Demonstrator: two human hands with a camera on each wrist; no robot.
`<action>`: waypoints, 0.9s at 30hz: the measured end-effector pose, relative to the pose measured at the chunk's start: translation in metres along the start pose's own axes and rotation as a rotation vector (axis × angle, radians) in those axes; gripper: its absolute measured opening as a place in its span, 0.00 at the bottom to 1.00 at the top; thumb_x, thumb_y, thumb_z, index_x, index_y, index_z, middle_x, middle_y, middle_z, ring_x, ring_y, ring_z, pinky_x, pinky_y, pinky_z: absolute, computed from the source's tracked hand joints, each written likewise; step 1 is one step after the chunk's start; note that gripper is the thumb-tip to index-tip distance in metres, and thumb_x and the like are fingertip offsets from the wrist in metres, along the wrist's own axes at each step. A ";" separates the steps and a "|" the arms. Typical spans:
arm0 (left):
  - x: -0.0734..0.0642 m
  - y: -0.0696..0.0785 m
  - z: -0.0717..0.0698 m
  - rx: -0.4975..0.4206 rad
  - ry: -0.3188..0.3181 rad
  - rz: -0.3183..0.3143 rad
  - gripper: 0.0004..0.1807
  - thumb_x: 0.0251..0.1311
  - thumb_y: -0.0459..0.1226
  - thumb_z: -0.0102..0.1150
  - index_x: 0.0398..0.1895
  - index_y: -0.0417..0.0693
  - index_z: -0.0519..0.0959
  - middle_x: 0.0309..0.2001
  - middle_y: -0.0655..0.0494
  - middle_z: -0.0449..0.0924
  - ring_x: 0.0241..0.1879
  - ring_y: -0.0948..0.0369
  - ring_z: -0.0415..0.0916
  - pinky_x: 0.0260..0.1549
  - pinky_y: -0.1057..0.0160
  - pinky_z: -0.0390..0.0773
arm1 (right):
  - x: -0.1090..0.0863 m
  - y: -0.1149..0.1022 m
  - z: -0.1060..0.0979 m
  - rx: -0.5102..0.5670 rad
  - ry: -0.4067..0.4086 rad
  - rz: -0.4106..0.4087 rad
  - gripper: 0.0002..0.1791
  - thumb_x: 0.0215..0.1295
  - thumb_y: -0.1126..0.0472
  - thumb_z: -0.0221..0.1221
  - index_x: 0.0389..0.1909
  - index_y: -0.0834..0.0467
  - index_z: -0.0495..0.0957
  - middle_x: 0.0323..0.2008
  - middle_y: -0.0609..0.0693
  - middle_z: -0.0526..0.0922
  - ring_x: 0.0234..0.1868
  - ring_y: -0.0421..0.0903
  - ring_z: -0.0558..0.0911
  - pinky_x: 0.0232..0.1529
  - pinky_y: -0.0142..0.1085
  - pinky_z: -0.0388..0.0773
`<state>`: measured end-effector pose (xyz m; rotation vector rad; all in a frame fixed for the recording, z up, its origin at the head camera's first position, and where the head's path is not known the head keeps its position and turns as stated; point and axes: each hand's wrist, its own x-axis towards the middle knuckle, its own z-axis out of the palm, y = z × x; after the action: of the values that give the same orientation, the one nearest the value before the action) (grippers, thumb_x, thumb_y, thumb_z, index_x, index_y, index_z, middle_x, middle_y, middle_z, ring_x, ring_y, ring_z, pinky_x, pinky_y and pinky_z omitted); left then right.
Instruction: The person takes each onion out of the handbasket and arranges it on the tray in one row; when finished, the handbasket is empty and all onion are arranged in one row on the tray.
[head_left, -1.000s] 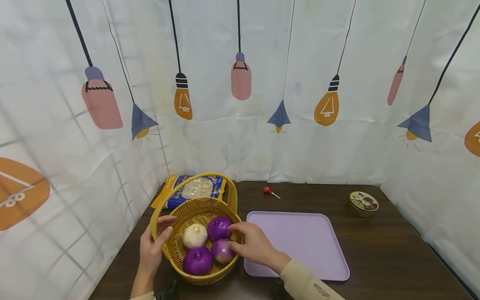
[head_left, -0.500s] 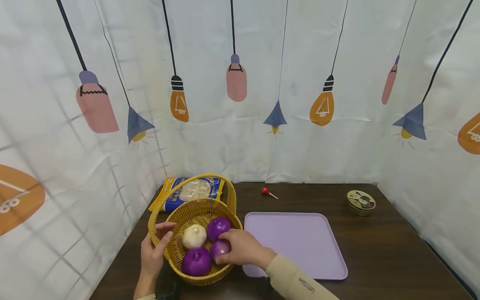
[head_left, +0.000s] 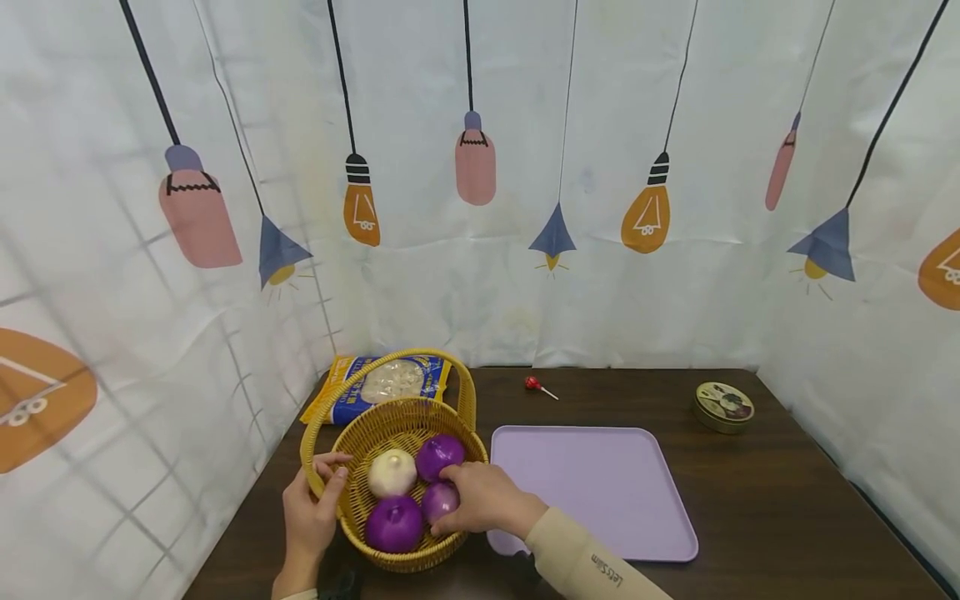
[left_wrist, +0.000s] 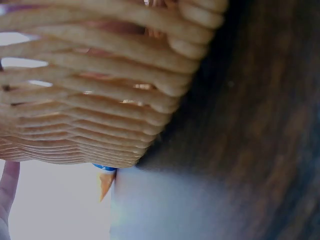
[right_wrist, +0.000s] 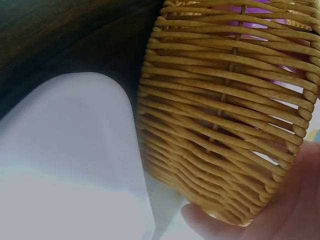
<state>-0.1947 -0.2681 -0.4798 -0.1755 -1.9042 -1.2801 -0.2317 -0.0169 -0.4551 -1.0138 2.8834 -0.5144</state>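
Observation:
A yellow wicker basket [head_left: 401, 563] holds a white onion [head_left: 392, 473] and several purple onions. My left hand [head_left: 307, 508] grips its left side at the foot of the handle, thumb toward the inside. Reaching over the right rim, my right hand [head_left: 491, 500] pinches the paler purple onion [head_left: 438, 498] between thumb and fingers. Darker purple onions [head_left: 395, 525] lie in front and behind it. In the left wrist view the woven wall [left_wrist: 85, 100] covers most of that hand. The basket wall [right_wrist: 215, 100] also hides the right fingertips in the right wrist view.
Right of the basket lies a lilac tray [head_left: 592, 492], partly under the right forearm. A blue and yellow food packet [head_left: 352, 408] is behind the basket. A red lollipop [head_left: 532, 383] and a round tin [head_left: 724, 407] sit farther back on the dark table [head_left: 795, 500].
My right hand has moved left and farther into the basket, and its fingers and thumb have closed around the paler purple onion. My left hand stays at the basket's left side.

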 end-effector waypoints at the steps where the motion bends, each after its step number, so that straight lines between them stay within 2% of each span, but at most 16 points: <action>1: 0.000 0.004 0.000 0.003 0.003 0.001 0.13 0.52 0.18 0.58 0.20 0.38 0.68 0.33 0.35 0.82 0.26 0.69 0.73 0.19 0.70 0.65 | 0.000 0.000 0.000 0.004 0.002 0.003 0.39 0.42 0.35 0.72 0.54 0.52 0.78 0.44 0.47 0.84 0.45 0.42 0.81 0.43 0.38 0.76; 6: -0.001 0.009 0.002 0.030 0.026 0.002 0.13 0.54 0.20 0.58 0.19 0.39 0.68 0.31 0.37 0.82 0.22 0.68 0.70 0.19 0.70 0.64 | -0.002 0.001 0.002 0.037 0.013 0.008 0.41 0.40 0.35 0.72 0.56 0.51 0.77 0.47 0.48 0.82 0.46 0.42 0.80 0.45 0.37 0.75; 11: -0.001 0.008 0.003 0.039 0.048 0.007 0.14 0.55 0.20 0.58 0.18 0.40 0.68 0.30 0.37 0.82 0.20 0.68 0.69 0.18 0.71 0.64 | -0.004 0.002 0.000 0.142 0.020 0.026 0.42 0.41 0.35 0.72 0.58 0.50 0.76 0.50 0.47 0.80 0.47 0.42 0.79 0.46 0.36 0.76; 15: -0.001 0.008 0.004 0.046 0.052 0.008 0.14 0.56 0.21 0.58 0.18 0.40 0.68 0.29 0.38 0.82 0.21 0.67 0.71 0.19 0.71 0.65 | -0.006 0.003 -0.002 0.232 0.057 0.013 0.43 0.43 0.36 0.71 0.60 0.51 0.74 0.52 0.47 0.80 0.49 0.42 0.78 0.47 0.37 0.76; 23: 0.000 0.009 0.003 0.024 0.036 -0.016 0.15 0.57 0.21 0.57 0.18 0.40 0.67 0.30 0.38 0.83 0.25 0.67 0.74 0.21 0.73 0.66 | -0.010 0.007 -0.003 0.330 0.140 -0.001 0.43 0.46 0.38 0.71 0.63 0.52 0.72 0.51 0.45 0.77 0.48 0.41 0.78 0.46 0.37 0.76; 27: 0.000 0.009 0.004 0.023 0.041 -0.023 0.14 0.57 0.21 0.57 0.18 0.40 0.67 0.29 0.39 0.83 0.23 0.63 0.74 0.21 0.72 0.65 | -0.012 0.009 -0.002 0.381 0.179 0.003 0.42 0.47 0.40 0.71 0.64 0.51 0.71 0.53 0.44 0.75 0.48 0.42 0.78 0.45 0.38 0.76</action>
<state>-0.1917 -0.2607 -0.4737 -0.1153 -1.8897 -1.2675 -0.2281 -0.0020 -0.4572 -0.9410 2.7660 -1.1537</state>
